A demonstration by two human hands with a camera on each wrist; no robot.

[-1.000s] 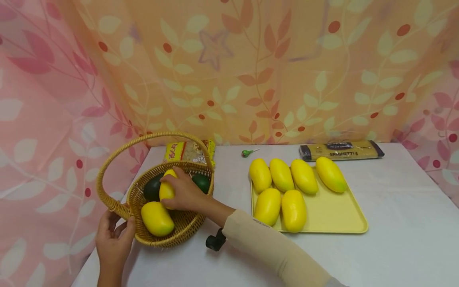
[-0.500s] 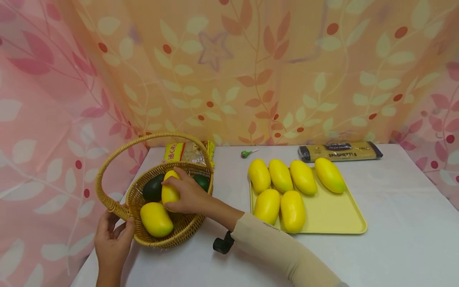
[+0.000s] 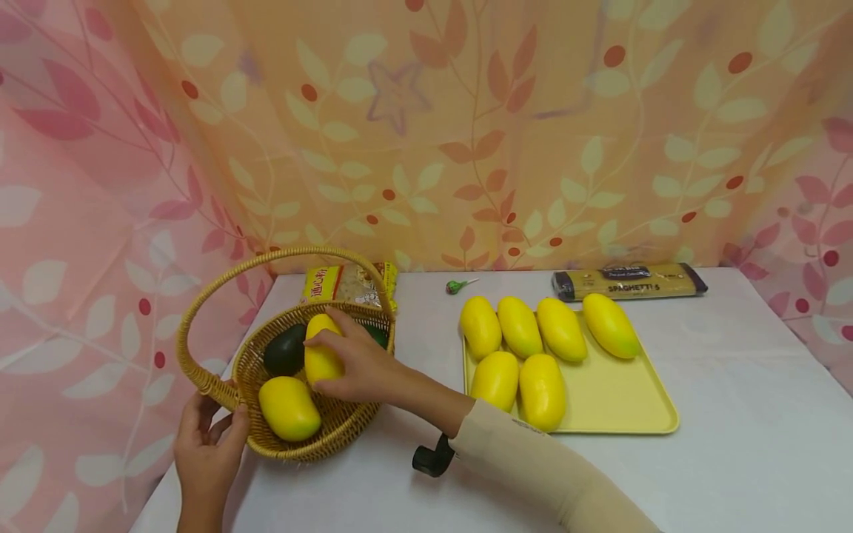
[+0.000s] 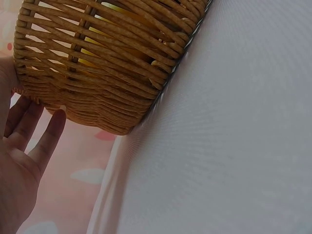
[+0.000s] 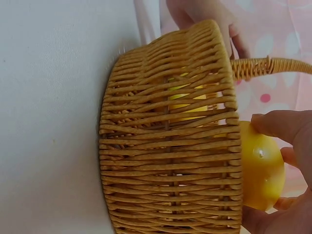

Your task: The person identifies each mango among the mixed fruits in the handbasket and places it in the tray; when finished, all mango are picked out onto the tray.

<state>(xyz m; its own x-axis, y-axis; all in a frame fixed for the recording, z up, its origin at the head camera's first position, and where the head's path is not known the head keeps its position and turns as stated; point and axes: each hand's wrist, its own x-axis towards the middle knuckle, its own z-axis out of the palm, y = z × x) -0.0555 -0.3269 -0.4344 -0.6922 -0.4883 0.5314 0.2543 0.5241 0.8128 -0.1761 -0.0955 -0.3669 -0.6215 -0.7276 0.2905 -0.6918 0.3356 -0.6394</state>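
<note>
My right hand (image 3: 360,363) grips a yellow mango (image 3: 321,354) inside the wicker basket (image 3: 340,437). In the right wrist view that mango (image 5: 263,165) shows above the basket's rim, with thumb and fingers around it. My left hand (image 3: 209,451) holds the basket's rim at the foot of its arched handle; in the left wrist view its fingers (image 4: 48,136) lie against the woven side. Another mango (image 3: 289,409) rests in the front of the basket. Behind it lies a dark green avocado (image 3: 285,350), and a second green fruit (image 3: 377,334) is mostly hidden by my right hand.
On the right, a pale yellow tray (image 3: 620,400) bears several mangoes. A spaghetti pack (image 3: 629,282) lies behind it. A lollipop (image 3: 456,286) and a yellow food bag (image 3: 349,283) lie toward the back. Patterned curtains (image 3: 426,133) stand behind the table.
My right hand has drawn the gripped mango slightly to the right within the basket, and its forearm has shifted right too. My left hand stays on the basket rim.
</note>
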